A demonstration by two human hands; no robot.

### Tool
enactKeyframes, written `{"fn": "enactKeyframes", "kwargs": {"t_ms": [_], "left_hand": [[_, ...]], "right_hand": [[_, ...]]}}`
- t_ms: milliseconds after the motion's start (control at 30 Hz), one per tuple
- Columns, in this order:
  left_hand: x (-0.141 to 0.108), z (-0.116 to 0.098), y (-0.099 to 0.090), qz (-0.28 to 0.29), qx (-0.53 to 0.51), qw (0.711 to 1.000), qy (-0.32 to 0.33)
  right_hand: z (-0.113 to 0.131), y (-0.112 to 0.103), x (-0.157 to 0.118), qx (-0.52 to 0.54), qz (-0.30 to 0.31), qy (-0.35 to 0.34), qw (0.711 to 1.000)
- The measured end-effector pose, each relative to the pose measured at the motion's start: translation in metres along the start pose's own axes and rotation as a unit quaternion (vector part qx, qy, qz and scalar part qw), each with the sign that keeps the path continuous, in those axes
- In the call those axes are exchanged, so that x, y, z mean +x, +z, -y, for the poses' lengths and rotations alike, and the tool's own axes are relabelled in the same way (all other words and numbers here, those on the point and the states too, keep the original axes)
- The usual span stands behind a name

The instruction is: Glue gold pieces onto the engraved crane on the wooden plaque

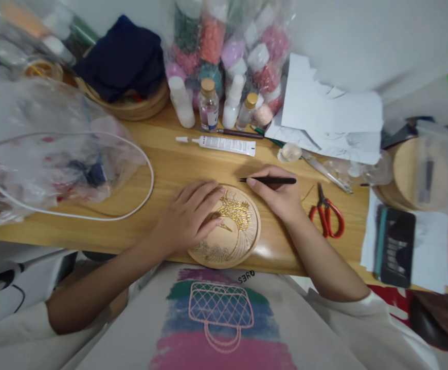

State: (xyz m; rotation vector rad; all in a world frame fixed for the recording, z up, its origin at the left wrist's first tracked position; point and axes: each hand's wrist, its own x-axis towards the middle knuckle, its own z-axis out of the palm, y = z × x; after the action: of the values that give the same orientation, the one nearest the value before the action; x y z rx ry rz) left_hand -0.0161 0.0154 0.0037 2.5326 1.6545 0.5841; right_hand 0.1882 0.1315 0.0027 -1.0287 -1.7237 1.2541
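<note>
A round wooden plaque [256,226] lies at the table's near edge, its face carrying a drawn design partly laid with gold wire [239,213]. My left hand [193,213] rests on its left part, fingers stretched out, covering some of the design. In my right hand [281,198] is a pair of black tweezers [278,180], held between thumb and fingers just past the plaque's upper right rim. Their tips point left over bare wood; whether they pinch anything is too small to tell. Red-handled pliers [326,213] lie to the right of my right forearm.
A white glue tube [227,145] lies beyond the plaque, with small bottles [209,110] behind it. At left, a plastic bag [54,154] and a white cable [152,180] spread over the table. Papers [332,118], a wooden round [405,169] and a black case [397,246] occupy the right.
</note>
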Motion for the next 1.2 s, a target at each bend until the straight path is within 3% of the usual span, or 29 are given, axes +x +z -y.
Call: {"fn": "enactKeyframes", "kwargs": {"t_ms": [200, 500, 667, 800, 1000, 1200], "left_hand": [[0.01, 0.003, 0.001, 0.012, 0.044, 0.999, 0.019], [0.047, 0.039, 0.0, 0.073, 0.028, 0.982, 0.173], [0.041, 0.021, -0.01, 0.084, 0.002, 0.989, 0.123], [0.026, 0.004, -0.006, 0.064, 0.0, 0.99, 0.122], [0.019, 0.003, 0.004, 0.071, -0.005, 0.991, 0.116], [0.02, 0.002, 0.004, 0.085, -0.024, 0.991, 0.1]], "right_hand": [[-0.002, 0.001, 0.004, 0.024, -0.051, 0.024, 0.998], [0.002, 0.0, 0.007, 0.029, -0.109, 0.037, 0.993], [0.015, -0.002, -0.003, -0.004, -0.174, 0.053, 0.983], [0.024, 0.008, -0.023, -0.032, -0.192, 0.057, 0.979], [0.025, 0.026, -0.051, -0.14, -0.21, 0.027, 0.967], [0.02, 0.037, -0.054, -0.2, -0.218, -0.005, 0.955]]}}
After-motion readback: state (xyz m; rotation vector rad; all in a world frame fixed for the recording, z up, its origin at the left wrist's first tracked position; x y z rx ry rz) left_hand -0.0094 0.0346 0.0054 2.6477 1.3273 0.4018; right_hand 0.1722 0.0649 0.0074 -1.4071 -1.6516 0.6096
